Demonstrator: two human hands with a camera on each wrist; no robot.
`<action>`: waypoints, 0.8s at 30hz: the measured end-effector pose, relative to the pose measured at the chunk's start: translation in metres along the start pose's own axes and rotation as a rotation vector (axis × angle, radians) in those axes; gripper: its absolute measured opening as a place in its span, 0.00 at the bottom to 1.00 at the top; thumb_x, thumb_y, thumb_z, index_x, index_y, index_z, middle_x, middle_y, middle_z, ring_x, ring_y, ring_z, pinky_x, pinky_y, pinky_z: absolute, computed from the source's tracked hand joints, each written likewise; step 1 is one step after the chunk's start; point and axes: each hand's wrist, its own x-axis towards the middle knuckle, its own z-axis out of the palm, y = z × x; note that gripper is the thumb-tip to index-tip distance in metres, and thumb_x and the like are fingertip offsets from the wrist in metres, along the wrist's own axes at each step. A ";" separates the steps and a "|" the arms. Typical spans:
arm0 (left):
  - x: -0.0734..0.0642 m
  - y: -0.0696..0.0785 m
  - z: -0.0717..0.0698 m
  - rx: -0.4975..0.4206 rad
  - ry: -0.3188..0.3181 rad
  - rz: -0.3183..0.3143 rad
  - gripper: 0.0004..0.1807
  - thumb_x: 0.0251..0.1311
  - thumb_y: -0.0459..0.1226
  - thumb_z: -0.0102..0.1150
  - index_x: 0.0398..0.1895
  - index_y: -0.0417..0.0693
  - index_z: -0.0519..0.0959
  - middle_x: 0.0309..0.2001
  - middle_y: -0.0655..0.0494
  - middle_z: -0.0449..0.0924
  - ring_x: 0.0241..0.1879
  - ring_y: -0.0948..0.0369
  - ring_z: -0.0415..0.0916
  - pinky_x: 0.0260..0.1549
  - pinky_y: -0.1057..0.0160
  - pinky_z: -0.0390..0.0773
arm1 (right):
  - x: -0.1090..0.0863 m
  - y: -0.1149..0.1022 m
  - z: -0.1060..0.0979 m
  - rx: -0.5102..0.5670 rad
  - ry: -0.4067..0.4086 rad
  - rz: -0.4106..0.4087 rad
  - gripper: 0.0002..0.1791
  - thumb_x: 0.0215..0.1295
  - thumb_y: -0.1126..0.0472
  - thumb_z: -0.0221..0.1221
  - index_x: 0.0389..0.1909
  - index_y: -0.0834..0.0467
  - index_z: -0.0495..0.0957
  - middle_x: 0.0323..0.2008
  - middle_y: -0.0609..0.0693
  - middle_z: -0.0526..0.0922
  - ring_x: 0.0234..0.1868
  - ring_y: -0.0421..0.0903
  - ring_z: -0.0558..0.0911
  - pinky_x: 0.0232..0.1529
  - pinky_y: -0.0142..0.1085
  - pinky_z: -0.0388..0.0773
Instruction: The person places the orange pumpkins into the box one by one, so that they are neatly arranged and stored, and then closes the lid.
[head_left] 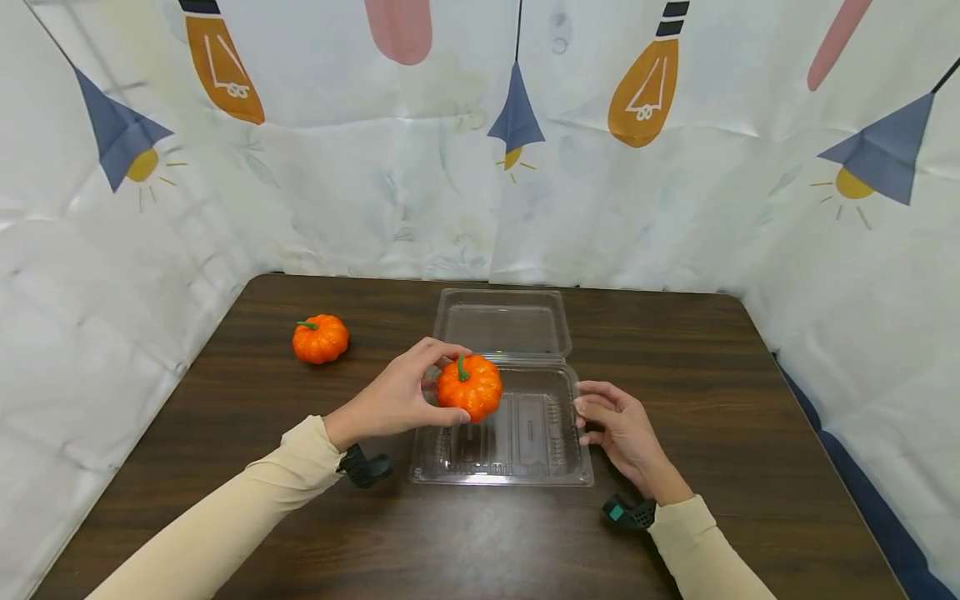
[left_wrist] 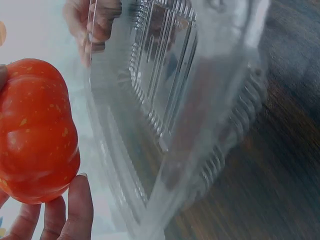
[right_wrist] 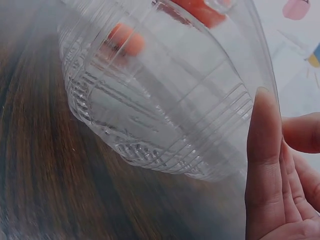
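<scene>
My left hand [head_left: 408, 396] holds a small orange pumpkin [head_left: 469, 388] between thumb and fingers, above the left part of a clear plastic clamshell container [head_left: 532, 481]. The pumpkin has a green stem and stays above the rim. In the left wrist view the pumpkin [left_wrist: 37, 132] looks red-orange, with fingertips [left_wrist: 80, 200] under it. The container lies with its lid [head_left: 502, 321] folded back, away from me. My right hand [head_left: 622, 429] pinches the container's right rim; in the right wrist view a finger [right_wrist: 264, 145] lies along that edge.
A second orange pumpkin [head_left: 321, 339] sits at the back left of the dark wooden table [head_left: 675, 350]. A white curtain [head_left: 375, 200] printed with lamps and bulbs surrounds the table's back and sides.
</scene>
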 end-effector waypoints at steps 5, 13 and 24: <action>0.005 -0.001 0.007 0.005 -0.033 0.007 0.37 0.50 0.43 0.81 0.65 0.60 0.75 0.57 0.59 0.73 0.56 0.58 0.76 0.52 0.60 0.87 | 0.002 0.003 0.004 -0.003 -0.018 -0.001 0.16 0.74 0.65 0.61 0.59 0.54 0.77 0.36 0.40 0.88 0.31 0.37 0.85 0.28 0.30 0.86; 0.013 0.000 0.017 -0.009 -0.088 0.012 0.39 0.50 0.42 0.81 0.67 0.54 0.74 0.58 0.54 0.73 0.59 0.54 0.76 0.54 0.55 0.88 | 0.003 0.004 0.006 0.006 -0.011 0.004 0.16 0.73 0.65 0.61 0.59 0.55 0.76 0.36 0.40 0.88 0.31 0.37 0.84 0.28 0.30 0.86; 0.022 0.001 0.028 -0.003 -0.150 0.037 0.39 0.51 0.41 0.79 0.67 0.54 0.74 0.58 0.52 0.73 0.58 0.53 0.77 0.52 0.63 0.87 | 0.003 0.004 0.006 0.013 -0.012 0.011 0.15 0.73 0.67 0.60 0.58 0.54 0.77 0.35 0.40 0.87 0.30 0.37 0.84 0.28 0.30 0.86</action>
